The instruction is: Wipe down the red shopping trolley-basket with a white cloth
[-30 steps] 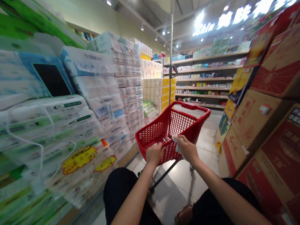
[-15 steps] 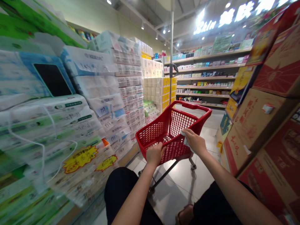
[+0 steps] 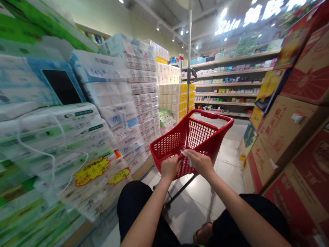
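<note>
Shop aisle w/ tiled floor [image 3: 226, 171]: stacked tissue packs [image 3: 113, 89] on my L, brown and red cartons [image 3: 285, 127] on the R, stocked shelves [image 3: 226, 82] at the back. Mid-aisle stands a red basket trolley [image 3: 168, 145], its near rim towards me. I see the L hand [image 3: 169, 167] closed round that rim, fingers curled over the edge. The R hand [image 3: 202, 163], just beside it, pinches a small white cloth [image 3: 185, 153] btwn thumb and fingers and holds it against the same rim.
</note>
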The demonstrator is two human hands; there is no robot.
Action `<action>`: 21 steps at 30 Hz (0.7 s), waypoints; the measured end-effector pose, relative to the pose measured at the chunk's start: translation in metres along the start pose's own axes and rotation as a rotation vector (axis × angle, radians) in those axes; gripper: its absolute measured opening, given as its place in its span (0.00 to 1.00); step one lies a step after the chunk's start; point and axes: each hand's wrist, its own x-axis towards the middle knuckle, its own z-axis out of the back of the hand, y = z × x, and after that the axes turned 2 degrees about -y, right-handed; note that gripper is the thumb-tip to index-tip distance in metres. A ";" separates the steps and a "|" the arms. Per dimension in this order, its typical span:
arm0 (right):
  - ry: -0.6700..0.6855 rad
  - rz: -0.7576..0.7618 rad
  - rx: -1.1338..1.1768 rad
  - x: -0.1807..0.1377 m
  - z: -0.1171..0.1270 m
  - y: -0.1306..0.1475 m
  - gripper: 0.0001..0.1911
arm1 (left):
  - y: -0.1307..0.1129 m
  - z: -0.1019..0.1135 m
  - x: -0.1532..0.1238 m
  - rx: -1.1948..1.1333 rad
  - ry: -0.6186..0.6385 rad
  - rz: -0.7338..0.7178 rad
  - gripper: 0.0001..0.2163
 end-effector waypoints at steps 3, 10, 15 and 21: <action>-0.042 -0.145 -0.050 0.005 0.009 -0.034 0.25 | -0.001 0.000 0.000 -0.007 -0.006 -0.005 0.17; -0.008 -0.168 0.023 0.004 0.007 -0.001 0.22 | -0.004 -0.007 0.002 -0.043 -0.038 -0.017 0.18; -0.012 -0.018 0.168 -0.007 -0.005 0.035 0.24 | -0.003 -0.005 -0.002 -0.081 -0.025 -0.026 0.17; -0.053 -0.132 0.062 -0.003 0.006 -0.023 0.22 | 0.010 0.016 -0.006 -0.297 -0.033 -0.147 0.24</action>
